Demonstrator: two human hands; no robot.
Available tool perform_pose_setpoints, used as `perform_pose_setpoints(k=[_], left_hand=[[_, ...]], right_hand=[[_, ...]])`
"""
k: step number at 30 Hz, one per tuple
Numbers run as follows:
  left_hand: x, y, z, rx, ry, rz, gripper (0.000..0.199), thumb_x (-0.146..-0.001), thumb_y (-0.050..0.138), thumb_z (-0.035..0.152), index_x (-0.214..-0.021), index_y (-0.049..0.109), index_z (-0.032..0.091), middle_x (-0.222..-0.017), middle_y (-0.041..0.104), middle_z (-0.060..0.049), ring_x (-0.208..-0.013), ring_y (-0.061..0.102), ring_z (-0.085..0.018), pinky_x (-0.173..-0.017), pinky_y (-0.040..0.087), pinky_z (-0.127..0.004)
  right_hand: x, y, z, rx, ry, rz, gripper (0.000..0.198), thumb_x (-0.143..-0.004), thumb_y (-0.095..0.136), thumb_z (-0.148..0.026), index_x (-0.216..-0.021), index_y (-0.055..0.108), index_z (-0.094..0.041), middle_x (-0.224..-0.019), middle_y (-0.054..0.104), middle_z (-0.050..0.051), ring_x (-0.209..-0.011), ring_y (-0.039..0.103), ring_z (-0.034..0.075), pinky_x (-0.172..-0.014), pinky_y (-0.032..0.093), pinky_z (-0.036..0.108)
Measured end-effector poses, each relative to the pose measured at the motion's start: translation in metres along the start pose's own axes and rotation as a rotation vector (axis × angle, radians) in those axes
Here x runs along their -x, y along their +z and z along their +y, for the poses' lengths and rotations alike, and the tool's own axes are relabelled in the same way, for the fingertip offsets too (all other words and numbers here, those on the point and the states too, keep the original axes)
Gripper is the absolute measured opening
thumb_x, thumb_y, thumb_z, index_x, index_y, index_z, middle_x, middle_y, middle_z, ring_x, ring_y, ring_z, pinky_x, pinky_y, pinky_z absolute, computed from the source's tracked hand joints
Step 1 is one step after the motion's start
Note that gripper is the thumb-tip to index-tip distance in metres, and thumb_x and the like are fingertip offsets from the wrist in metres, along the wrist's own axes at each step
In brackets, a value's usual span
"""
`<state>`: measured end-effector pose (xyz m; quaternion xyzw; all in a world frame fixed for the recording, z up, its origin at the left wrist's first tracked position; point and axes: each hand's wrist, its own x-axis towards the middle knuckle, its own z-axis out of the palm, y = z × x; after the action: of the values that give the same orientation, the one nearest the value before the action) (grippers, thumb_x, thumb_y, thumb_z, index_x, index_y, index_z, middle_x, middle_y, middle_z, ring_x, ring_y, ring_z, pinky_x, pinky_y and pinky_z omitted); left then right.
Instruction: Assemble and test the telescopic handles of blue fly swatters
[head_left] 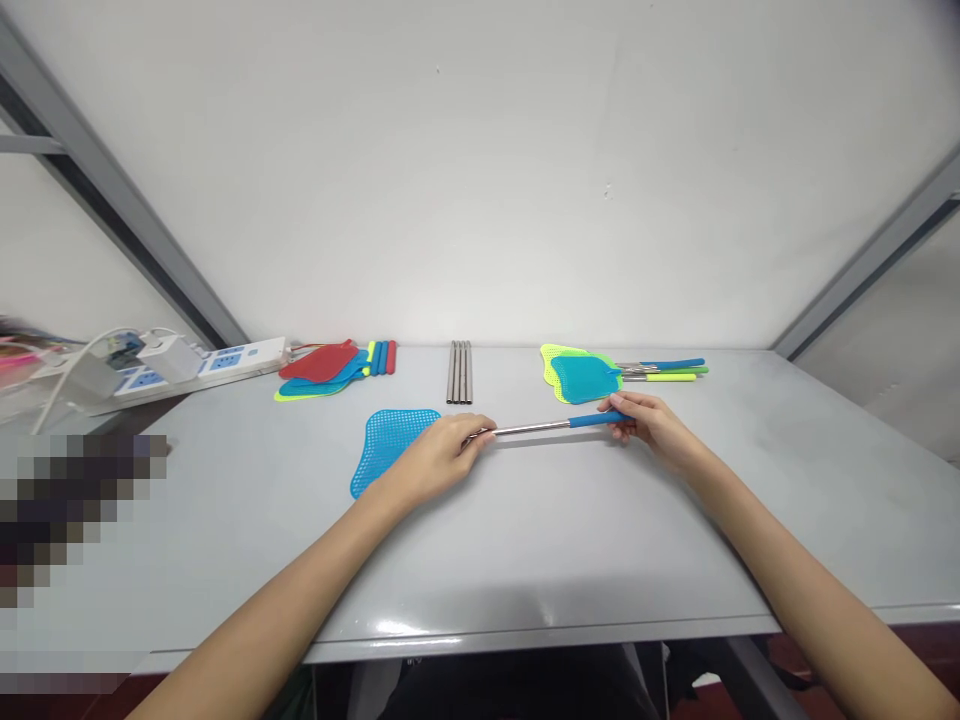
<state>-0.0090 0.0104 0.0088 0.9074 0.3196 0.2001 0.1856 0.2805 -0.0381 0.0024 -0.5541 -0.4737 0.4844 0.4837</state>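
Note:
A blue fly swatter with a perforated head, a metal rod and a blue grip lies across the space in front of me, head to the left. My left hand is closed around the rod near the head and hides where the two meet. At the other end, my right hand pinches the blue grip between thumb and fingers. Just beyond my right hand lies a stack of whole fly swatters in blue and yellow-green, their handles pointing right.
Loose swatter heads in red, blue and yellow lie at the back left beside several coloured grips. Several metal tubes stand in a row at the back middle. A power strip with plugs runs along the left. A white wall closes the back.

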Motion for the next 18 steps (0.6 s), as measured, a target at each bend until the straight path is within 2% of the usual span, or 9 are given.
perform_pose_setpoints(k=[3, 6, 9, 12, 18], left_hand=[[0.000, 0.002, 0.003, -0.001, 0.005, 0.003, 0.029, -0.089, 0.030, 0.030, -0.097, 0.056, 0.020, -0.089, 0.061, -0.002, -0.080, 0.055, -0.016, -0.073, 0.041, -0.027], [0.000, 0.005, 0.006, 0.010, 0.019, -0.003, 0.029, -0.089, 0.031, 0.029, -0.097, 0.057, 0.019, -0.089, 0.061, -0.003, -0.079, 0.055, -0.016, -0.073, 0.041, -0.027], [0.000, 0.007, 0.010, 0.016, 0.040, -0.029, 0.027, -0.089, 0.033, 0.028, -0.097, 0.057, 0.020, -0.088, 0.062, -0.003, -0.078, 0.055, -0.015, -0.071, 0.040, -0.027], [0.000, 0.007, 0.013, 0.023, 0.049, -0.055, 0.026, -0.089, 0.033, 0.027, -0.097, 0.057, 0.020, -0.087, 0.061, -0.003, -0.077, 0.055, -0.015, -0.070, 0.040, -0.027], [0.002, 0.008, 0.015, 0.031, 0.041, -0.047, 0.028, -0.090, 0.031, 0.028, -0.098, 0.057, 0.020, -0.089, 0.061, -0.004, -0.079, 0.055, -0.016, -0.072, 0.040, -0.029]], right_hand=[[0.002, 0.001, 0.000, 0.015, -0.025, -0.044, 0.029, -0.074, 0.057, -0.045, -0.079, 0.065, -0.017, -0.070, 0.056, 0.003, -0.054, 0.049, 0.011, -0.051, 0.038, 0.025], [0.005, 0.005, -0.002, 0.083, -0.025, -0.197, 0.031, -0.076, 0.054, -0.046, -0.087, 0.065, -0.019, -0.081, 0.059, 0.004, -0.063, 0.053, 0.014, -0.055, 0.039, 0.025], [0.007, 0.010, -0.003, 0.164, -0.026, -0.304, 0.030, -0.078, 0.053, -0.044, -0.093, 0.063, -0.020, -0.077, 0.058, 0.003, -0.067, 0.053, 0.014, -0.057, 0.038, 0.024], [0.007, 0.012, -0.003, 0.160, -0.047, -0.298, 0.031, -0.080, 0.050, -0.043, -0.096, 0.062, -0.020, -0.078, 0.057, 0.003, -0.064, 0.051, 0.013, -0.056, 0.037, 0.024], [0.002, 0.008, 0.000, 0.051, -0.057, -0.136, 0.033, -0.078, 0.051, -0.047, -0.095, 0.062, -0.022, -0.088, 0.059, 0.004, -0.075, 0.055, 0.016, -0.065, 0.042, 0.025]])
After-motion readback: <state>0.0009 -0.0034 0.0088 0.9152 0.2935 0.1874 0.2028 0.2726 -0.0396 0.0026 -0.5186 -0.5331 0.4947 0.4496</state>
